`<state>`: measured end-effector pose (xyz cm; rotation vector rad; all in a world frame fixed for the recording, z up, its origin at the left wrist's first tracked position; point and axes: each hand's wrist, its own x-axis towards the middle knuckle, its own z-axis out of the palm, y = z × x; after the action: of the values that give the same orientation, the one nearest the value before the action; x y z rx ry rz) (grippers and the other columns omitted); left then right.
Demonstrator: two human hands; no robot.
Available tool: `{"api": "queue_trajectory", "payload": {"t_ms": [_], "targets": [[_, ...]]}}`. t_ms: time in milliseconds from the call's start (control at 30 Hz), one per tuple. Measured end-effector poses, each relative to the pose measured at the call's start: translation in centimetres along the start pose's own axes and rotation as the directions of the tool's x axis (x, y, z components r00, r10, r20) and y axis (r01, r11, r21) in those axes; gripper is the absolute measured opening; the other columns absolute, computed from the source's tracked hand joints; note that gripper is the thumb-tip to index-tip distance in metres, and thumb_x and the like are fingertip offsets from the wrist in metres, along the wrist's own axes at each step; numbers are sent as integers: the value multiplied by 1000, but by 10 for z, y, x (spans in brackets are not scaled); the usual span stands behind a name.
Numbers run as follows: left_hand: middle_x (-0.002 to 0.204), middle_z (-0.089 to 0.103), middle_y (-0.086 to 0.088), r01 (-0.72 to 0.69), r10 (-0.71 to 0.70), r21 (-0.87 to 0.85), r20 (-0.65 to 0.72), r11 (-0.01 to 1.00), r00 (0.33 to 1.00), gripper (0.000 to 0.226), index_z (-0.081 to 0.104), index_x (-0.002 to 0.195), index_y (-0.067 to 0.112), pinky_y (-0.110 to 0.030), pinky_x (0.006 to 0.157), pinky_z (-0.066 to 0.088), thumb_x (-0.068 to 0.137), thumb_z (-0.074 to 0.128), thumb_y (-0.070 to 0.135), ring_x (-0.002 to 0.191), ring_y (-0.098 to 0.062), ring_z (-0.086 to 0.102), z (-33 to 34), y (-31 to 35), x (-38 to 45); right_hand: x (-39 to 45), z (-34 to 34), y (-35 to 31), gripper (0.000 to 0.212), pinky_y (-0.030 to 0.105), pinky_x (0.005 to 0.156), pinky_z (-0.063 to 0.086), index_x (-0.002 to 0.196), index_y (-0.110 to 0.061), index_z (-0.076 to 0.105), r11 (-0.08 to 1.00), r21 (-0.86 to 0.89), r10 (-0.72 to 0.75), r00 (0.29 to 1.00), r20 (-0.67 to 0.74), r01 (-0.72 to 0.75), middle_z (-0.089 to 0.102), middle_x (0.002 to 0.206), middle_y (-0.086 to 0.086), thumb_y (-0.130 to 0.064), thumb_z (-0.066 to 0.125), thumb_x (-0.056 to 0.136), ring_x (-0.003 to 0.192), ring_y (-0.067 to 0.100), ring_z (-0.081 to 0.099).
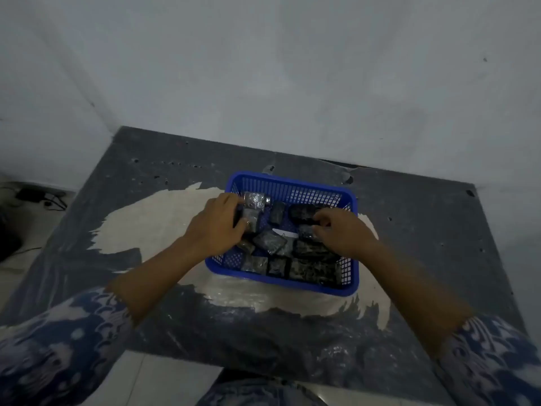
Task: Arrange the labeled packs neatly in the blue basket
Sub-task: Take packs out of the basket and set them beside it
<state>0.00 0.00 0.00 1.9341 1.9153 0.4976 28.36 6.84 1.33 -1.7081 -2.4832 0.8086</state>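
Note:
A blue plastic mesh basket [304, 187] stands on the table, a little right of centre. Inside it lie several dark packs wrapped in shiny film [313, 269], some flat along the near side, others tumbled in the middle. My left hand [216, 224] reaches over the basket's left rim and grips a stack of packs [254, 206] at the far left corner. My right hand [342, 230] is inside the basket on the right, its fingers pinched on a dark pack [307, 213]. A white label slip [285, 232] shows between the packs.
The table [140, 177] is dark grey with a worn pale patch under and around the basket. White walls rise close behind and to the left. Cables and a dark adapter [38, 196] lie on the floor at the left. My patterned blue sleeves fill the lower corners.

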Motion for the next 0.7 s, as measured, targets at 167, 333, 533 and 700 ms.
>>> {"api": "queue_trajectory", "payload": {"t_ms": [167,333,533,700], "targets": [[147,41,-13,44,-44,2,46,999,998,51,44,140,11,-47,101,42,93,59,27,131,-35,41,18,-29,18,29,13,-2,38,40,85,53,124,-22,61,998,-23,67,995,68,-66,60,118,5,-42,56,93,99,25,61],[158,28,-14,100,-98,-37,43,994,994,61,33,150,10,-51,101,44,95,57,25,134,-39,40,34,-48,32,50,25,2,35,44,90,51,123,-19,59,993,-89,84,996,1,-83,56,121,9,-37,57,93,105,30,57],[163,18,-10,17,-19,-67,-29,998,999,58,37,148,7,-47,77,57,94,58,16,113,-35,58,50,-58,28,74,35,8,42,44,92,47,131,-17,52,971,-233,67,997,36,-57,54,129,8,-34,55,93,114,31,52],[166,14,-2,29,-34,-71,-75,997,997,55,40,147,10,-37,52,50,95,57,18,72,-24,62,60,-62,26,89,45,8,50,45,96,46,136,-18,47,954,-301,31,996,80,-6,53,133,9,-40,55,92,117,32,51]]}}
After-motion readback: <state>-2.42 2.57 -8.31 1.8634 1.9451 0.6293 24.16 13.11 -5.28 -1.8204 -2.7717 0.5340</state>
